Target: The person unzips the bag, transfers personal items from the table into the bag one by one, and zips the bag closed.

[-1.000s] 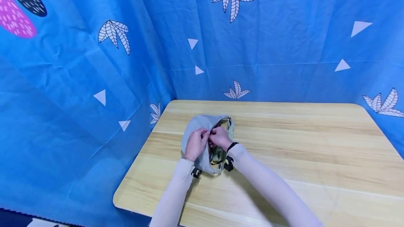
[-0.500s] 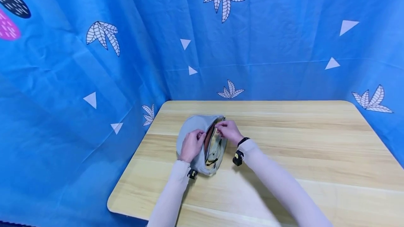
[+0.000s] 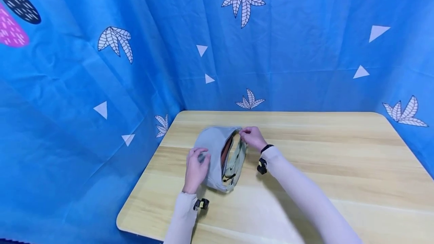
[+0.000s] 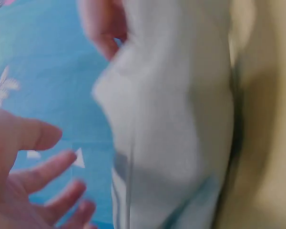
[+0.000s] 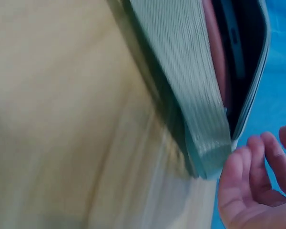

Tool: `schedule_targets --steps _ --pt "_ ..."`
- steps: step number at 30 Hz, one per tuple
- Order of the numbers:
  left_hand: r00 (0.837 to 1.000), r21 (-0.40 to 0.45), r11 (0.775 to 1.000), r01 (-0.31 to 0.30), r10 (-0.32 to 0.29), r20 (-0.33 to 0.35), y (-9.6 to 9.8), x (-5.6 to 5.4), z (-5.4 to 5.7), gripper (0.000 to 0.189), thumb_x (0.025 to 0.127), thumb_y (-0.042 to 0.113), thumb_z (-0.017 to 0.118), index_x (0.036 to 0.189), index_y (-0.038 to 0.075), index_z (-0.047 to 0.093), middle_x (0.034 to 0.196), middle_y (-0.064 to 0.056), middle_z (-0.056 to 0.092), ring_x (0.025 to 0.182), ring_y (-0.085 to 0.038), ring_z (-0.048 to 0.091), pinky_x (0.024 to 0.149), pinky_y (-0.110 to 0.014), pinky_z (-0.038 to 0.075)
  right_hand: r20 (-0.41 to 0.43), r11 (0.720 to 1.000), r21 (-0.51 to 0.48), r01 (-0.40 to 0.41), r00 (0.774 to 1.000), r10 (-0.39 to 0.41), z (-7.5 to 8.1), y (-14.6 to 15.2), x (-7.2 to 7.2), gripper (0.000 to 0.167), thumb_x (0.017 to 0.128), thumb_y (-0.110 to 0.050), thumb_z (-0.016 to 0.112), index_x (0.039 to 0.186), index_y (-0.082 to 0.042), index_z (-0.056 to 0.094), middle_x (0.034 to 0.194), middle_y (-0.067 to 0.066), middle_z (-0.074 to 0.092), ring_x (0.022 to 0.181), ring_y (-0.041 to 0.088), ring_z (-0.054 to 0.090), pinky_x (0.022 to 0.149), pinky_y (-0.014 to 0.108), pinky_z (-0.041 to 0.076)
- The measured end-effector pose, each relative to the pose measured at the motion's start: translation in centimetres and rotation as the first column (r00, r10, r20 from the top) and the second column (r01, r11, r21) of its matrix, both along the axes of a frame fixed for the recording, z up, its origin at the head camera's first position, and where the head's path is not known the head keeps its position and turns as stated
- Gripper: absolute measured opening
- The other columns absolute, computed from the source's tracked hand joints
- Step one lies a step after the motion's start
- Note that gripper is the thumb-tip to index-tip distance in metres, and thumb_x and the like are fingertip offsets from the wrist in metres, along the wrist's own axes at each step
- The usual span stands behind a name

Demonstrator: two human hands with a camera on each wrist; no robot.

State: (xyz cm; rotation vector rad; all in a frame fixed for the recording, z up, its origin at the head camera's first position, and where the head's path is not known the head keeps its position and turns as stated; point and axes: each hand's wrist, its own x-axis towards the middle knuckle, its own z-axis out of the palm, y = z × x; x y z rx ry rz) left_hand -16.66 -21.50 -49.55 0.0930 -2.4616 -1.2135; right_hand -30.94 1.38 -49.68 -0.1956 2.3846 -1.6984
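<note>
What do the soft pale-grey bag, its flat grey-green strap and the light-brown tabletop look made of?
Soft pale-grey bag: matt fabric, from its bending, shineless sides; cotton or synthetic, I cannot tell.
Flat grey-green strap: probably woven webbing, as fine ribs cover it.
Light-brown tabletop: wood or wood-look laminate, given its streaky grain; a pale glare suggests slight sheen.

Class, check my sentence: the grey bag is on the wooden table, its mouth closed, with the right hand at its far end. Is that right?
No: the mouth of the grey bag is open, as the right wrist view shows. The bag is on the wooden table, with the right hand at its far end.
</note>
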Motion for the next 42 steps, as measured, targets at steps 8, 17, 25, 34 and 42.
schedule_targets --steps 8,17,25,34,42 --pt "0.984 0.271 0.957 -0.101 0.056 0.169 -1.7 4.0 -1.4 0.076 0.1 0.025 0.066 0.16 0.002 0.025 0.169 -0.027 0.012 0.156 -0.051 0.015 0.123 -0.069 0.019 -0.022 0.993 0.101 -0.065 0.997 0.068 -0.2 -0.1 -1.2 0.046 0.109 -0.028 0.051 0.145 -0.001 0.053 0.15 0.022 0.053 0.141 0.04 0.048 0.116 0.055 0.041" --pt "0.963 0.771 0.635 0.037 -0.229 0.142 -0.8 4.8 -1.7 0.09 0.106 0.014 0.051 0.162 0.004 -0.018 0.171 -0.026 -0.015 0.16 -0.046 -0.009 0.127 -0.064 -0.002 -0.012 0.975 0.115 -0.192 0.981 0.195 -0.7 -0.5 -3.0 0.054 0.112 -0.027 0.042 0.159 -0.002 0.035 0.164 0.024 0.036 0.15 0.042 0.038 0.122 0.056 0.034" --pt "0.964 0.79 0.611 0.057 -0.239 0.115 -0.5 4.1 -2.0 0.092 0.104 0.014 0.052 0.161 0.002 -0.019 0.17 -0.024 -0.021 0.159 -0.044 -0.015 0.127 -0.062 -0.006 -0.002 0.982 0.107 -0.155 0.988 0.156 -1.7 -0.4 -4.2 0.048 0.11 -0.022 0.046 0.153 0.0 0.045 0.156 0.026 0.046 0.145 0.041 0.045 0.119 0.053 0.039" --pt "0.956 0.754 0.657 0.01 -0.226 0.185 -1.1 2.5 -1.9 0.092 0.102 0.018 0.059 0.164 0.001 -0.006 0.169 -0.027 -0.023 0.157 -0.046 -0.019 0.127 -0.064 -0.005 -0.013 0.987 0.138 -0.086 0.996 0.088 -1.6 -0.1 -4.0 0.044 0.108 -0.022 0.053 0.144 0.003 0.056 0.144 0.027 0.059 0.135 0.041 0.055 0.112 0.051 0.047" --pt "0.93 0.693 0.72 0.02 -0.268 0.252 -2.5 0.1 -1.9 0.083 0.102 0.02 0.058 0.164 -0.002 0.006 0.172 -0.025 -0.008 0.16 -0.044 -0.008 0.129 -0.06 0.0 -0.056 0.986 0.166 0.021 0.998 -0.012 -2.4 2.4 -3.8 0.032 0.105 -0.015 0.056 0.13 0.003 0.068 0.133 0.025 0.067 0.126 0.038 0.062 0.106 0.046 0.051"
